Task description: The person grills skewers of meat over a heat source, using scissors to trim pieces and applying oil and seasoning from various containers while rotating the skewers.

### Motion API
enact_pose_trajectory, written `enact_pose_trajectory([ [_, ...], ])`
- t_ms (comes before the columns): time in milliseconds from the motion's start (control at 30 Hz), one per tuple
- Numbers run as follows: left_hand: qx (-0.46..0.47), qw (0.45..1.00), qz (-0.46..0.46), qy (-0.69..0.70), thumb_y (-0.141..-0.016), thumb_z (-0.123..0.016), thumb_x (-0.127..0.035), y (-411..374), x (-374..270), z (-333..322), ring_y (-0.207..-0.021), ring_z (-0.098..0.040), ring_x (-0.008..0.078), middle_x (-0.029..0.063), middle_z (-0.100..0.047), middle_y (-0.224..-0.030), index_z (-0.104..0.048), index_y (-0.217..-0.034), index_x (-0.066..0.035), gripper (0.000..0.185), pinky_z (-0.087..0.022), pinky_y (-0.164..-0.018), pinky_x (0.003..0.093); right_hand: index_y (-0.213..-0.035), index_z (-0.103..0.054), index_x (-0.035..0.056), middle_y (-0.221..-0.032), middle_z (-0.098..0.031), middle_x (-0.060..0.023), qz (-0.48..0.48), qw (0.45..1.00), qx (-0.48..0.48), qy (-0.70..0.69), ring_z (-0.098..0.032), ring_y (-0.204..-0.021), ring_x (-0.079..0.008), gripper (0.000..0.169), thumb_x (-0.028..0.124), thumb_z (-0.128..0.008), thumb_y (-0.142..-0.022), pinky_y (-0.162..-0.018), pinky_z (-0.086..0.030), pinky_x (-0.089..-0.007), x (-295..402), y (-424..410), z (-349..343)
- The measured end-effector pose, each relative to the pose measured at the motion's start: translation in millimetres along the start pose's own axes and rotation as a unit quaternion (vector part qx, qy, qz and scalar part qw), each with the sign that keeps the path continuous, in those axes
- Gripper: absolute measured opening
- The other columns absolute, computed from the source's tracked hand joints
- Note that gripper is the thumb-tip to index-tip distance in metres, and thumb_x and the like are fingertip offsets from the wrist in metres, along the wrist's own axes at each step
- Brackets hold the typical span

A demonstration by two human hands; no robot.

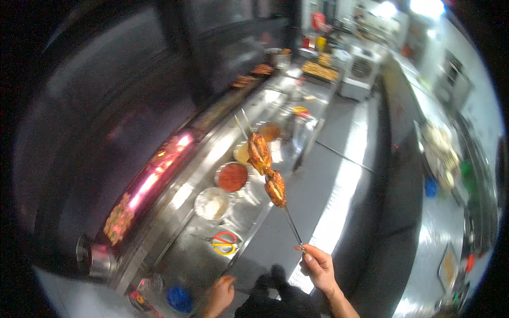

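Observation:
My right hand [319, 267] pinches the lower end of metal skewers [293, 226], held up at a slant with two tips apart at the top. Two browned pieces of meat, apparently chicken wings, are threaded on them: an upper piece [259, 154] and a lower piece [275, 189]. Near the front edge of the steel counter [187, 248] hangs my left hand [220, 295], its fingers curled; whether it touches or holds anything cannot be told. Scissors with red and yellow handles [224, 243] lie on the counter, closest to that hand along with a blue item [179, 299].
A glowing charcoal grill [149, 185] runs along the left. Bowls of red powder [232, 177], white powder [212, 203] and brown seasoning [269, 131] stand on the counter. Grey floor [334, 151] forms an aisle beside a second steel counter [435, 222] at right.

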State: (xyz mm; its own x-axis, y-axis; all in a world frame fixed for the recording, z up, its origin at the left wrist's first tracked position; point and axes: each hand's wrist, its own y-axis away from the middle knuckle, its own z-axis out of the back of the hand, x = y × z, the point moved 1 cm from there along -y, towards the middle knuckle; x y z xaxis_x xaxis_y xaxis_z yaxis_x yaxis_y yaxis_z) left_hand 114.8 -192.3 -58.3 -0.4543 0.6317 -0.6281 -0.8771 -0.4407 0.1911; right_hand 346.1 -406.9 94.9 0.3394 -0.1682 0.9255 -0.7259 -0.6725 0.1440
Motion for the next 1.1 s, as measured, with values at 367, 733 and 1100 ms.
enact_pose_trajectory([
  [367,-0.007,0.909,-0.376,-0.182,-0.081,-0.058,-0.023,-93,-166,-78,-0.086,-0.058,0.0233,0.0111,-0.062,-0.094,-0.061,-0.096,-0.004,0.024,-0.046,-0.078,0.0327,-0.106,-0.057,0.0016,-0.061,-0.04,0.0055,0.169,0.914,-0.353,-0.101,-0.036,-0.051,-0.0034,0.021,0.014,-0.048,-0.091,-0.046,-0.03,-0.0198,-25,122,223],
  [733,0.289,0.939,-0.095,-0.162,-0.082,-0.057,-0.022,-195,-277,-261,-0.089,-0.057,0.0298,0.0163,-0.061,-0.1,-0.057,-0.106,0.001,0.033,-0.044,-0.079,0.0378,-0.092,-0.06,0.0026,-0.077,-0.06,-0.0027,0.131,0.5,-0.846,0.129,-0.051,-0.067,-0.0096,0.015,0.009,-0.048,-0.087,-0.06,-0.04,-0.0227,-55,374,666],
  [1100,0.353,0.914,0.013,-0.199,-0.083,-0.057,-0.02,-210,-433,-301,-0.091,-0.056,0.0301,0.0173,-0.061,-0.104,-0.057,-0.109,0.001,0.033,-0.044,-0.08,0.0388,-0.083,-0.062,0.0005,-0.062,-0.056,-0.0002,0.005,0.52,-0.845,0.124,-0.047,-0.056,-0.0067,0.013,0.012,-0.056,-0.083,-0.052,-0.038,-0.0225,-70,472,694],
])
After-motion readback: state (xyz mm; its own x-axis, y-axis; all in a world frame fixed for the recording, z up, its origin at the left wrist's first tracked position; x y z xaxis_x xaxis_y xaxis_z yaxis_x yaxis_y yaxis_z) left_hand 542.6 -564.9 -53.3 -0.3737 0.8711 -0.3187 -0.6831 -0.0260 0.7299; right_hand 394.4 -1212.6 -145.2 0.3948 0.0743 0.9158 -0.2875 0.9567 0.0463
